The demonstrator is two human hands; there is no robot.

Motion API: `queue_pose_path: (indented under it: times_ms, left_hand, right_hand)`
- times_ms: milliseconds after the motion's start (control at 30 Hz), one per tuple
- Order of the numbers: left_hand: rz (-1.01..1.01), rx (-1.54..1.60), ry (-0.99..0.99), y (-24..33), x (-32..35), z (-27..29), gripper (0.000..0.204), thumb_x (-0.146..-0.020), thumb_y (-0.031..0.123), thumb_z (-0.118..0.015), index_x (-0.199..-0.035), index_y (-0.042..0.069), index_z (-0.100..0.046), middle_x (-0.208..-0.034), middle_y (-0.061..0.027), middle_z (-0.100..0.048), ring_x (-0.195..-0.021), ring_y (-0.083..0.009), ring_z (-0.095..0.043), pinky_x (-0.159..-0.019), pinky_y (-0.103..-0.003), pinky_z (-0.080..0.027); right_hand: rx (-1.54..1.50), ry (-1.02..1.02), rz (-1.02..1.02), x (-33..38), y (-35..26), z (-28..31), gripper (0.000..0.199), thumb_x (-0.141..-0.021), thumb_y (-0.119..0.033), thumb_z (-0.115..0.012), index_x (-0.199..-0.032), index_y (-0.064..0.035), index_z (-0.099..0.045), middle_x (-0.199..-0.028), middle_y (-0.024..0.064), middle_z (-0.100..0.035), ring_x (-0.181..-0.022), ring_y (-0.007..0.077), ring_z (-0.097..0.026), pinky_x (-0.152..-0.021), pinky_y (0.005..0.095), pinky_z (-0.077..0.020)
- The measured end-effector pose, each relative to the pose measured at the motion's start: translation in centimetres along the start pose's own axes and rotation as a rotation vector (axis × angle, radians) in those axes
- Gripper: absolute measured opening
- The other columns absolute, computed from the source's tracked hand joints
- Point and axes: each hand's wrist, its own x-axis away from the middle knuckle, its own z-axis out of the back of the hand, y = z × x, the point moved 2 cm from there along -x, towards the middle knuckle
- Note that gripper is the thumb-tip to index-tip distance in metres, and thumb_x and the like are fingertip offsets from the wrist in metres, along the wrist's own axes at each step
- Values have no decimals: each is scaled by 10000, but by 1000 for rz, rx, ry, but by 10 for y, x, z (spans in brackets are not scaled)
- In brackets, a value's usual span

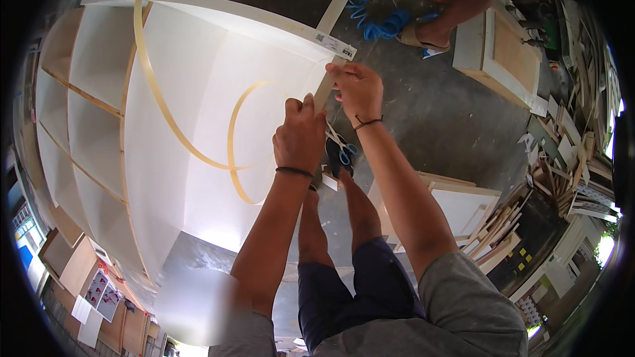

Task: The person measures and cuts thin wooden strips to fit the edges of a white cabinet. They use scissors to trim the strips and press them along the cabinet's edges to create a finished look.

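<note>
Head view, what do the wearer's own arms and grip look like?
The left grip and right grip are gloveless hands. A thin dark band circles the left wrist; a dark cord with short loose ends circles the right. Forearms are bare below short grey sleeves.

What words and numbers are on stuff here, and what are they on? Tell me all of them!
White sticker on the cabinet's edge, by the right hand: big dark letters and a square code, but I won't copy its words; its small print is too tiny to read.
Yellow patches on the right: too small to tell if they have writing.
I can't make out any other writing.
</note>
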Motion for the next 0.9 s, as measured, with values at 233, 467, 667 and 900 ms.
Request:
queue_pose_path:
  times_ms: [233,467,667,900]
  left_hand:
    - [-33,-14,42,1,2,-1,411,-907,294,-595,-1247,62,-572,-1116,-127,-558,-787,-351,-676,-703,-448,-553]
    - [45,149,47,-24,48,14,418,-875,320,-653,-1225,96,-613,-1028,-98,-600,-814,-326,-668,-685,-436,-544]
    - [134,254,78,-66,101,12,359,-909,277,-617,-1227,112,-629,-858,-91,-594,-708,-312,-641,-605,-408,-517]
    - [215,341,107,-59,93,11,278,-907,211,-604,-1157,113,-674,-784,-99,-624,-706,-315,-640,-636,-410,-512]
  right_hand:
    - [-106,-48,148,23,10,-5,345,-844,-127,-695,-1155,15,-648,-1025,117,-696,-827,145,-671,-654,254,-542]
    - [-48,-125,127,16,14,-1,394,-851,-109,-693,-1223,-1,-616,-1083,110,-673,-869,164,-665,-656,298,-590]
    - [80,-116,97,23,9,-3,414,-891,-224,-708,-1248,-41,-603,-1069,47,-656,-916,132,-606,-696,310,-582]
    - [120,-86,102,22,7,-1,434,-882,-240,-720,-1242,-30,-603,-1042,33,-655,-878,119,-590,-670,296,-571]
